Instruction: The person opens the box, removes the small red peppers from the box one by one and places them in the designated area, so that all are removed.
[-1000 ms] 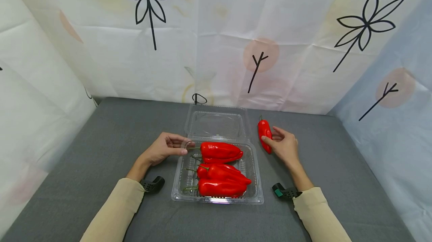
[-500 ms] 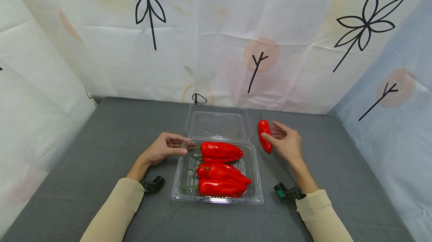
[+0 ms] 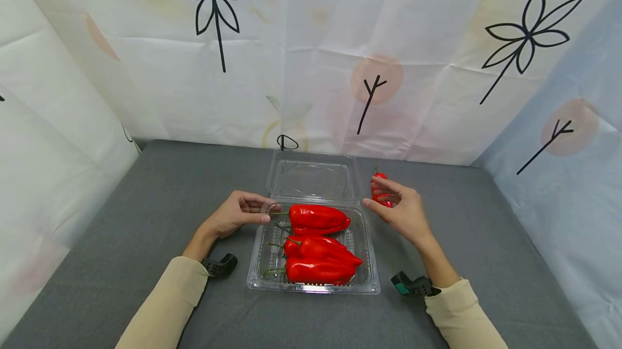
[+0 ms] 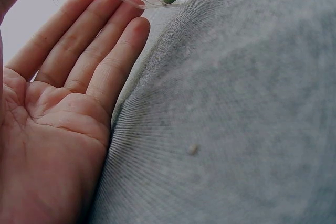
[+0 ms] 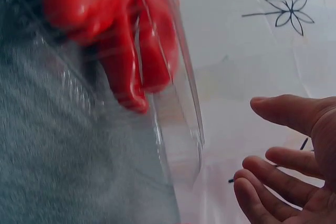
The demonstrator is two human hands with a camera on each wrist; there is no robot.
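A clear hinged plastic box (image 3: 311, 289) holds several red peppers (image 3: 318, 218) with green stems. At the box's upper left corner is my left hand (image 3: 238, 213); in the left wrist view its straight fingers (image 4: 102, 59) reach the clear wall. My right hand (image 3: 407, 213) hovers beyond the box's right side, thumb and fingers spread, nothing between them. Behind its fingers a single red pepper (image 3: 381, 175) lies on the table, partly hidden. In the right wrist view the right hand (image 5: 286, 169) is apart from the box wall (image 5: 184, 72).
The transparent lid (image 3: 313, 179) lies folded back, flat behind the box. A grey cloth (image 3: 160, 203) covers the table. White printed fabric (image 3: 311, 68) hangs along the back and both sides.
My right hand has drawn away from the single pepper, then swung left toward the box, its fingers now in front of that pepper. Left hand and box have stayed put.
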